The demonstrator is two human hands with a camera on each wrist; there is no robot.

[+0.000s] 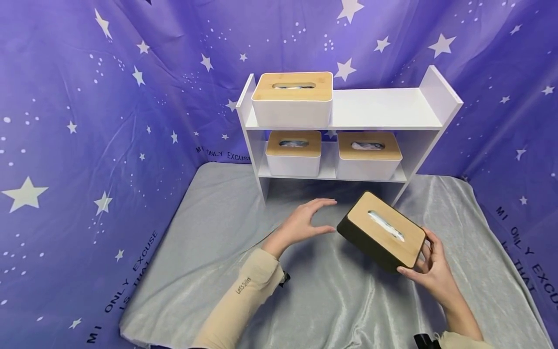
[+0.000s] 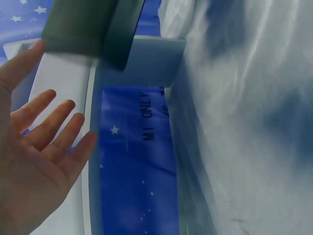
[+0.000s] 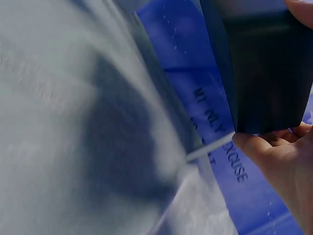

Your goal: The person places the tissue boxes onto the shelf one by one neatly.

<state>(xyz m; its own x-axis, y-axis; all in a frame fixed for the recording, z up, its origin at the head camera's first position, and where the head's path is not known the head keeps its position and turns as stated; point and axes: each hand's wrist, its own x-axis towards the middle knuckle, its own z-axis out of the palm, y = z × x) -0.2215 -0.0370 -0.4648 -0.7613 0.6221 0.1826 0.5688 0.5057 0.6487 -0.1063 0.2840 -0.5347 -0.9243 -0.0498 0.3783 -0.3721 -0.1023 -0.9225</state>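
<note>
My right hand (image 1: 436,271) grips one end of a dark tissue box (image 1: 370,245) with a light wood lid, its thumb on the near side. The box is tilted above the grey cloth, and white tissue shows in the lid's slot. From the right wrist view, the right hand (image 3: 283,156) holds the dark box (image 3: 269,73) by its lower edge. My left hand (image 1: 302,223) hovers by the box's other end, thumb and fingers spread apart. In the left wrist view the left hand (image 2: 44,156) is just below the dark box (image 2: 88,29); whether the thumb touches it I cannot tell.
A white two-tier shelf (image 1: 388,109) stands at the back. One white tissue box (image 1: 292,111) with a wood lid sits on its top tier, at left. Two more, a left box (image 1: 294,165) and a right box (image 1: 370,167), occupy the lower tier. Purple star-print curtains (image 1: 87,145) surround the grey cloth (image 1: 196,228).
</note>
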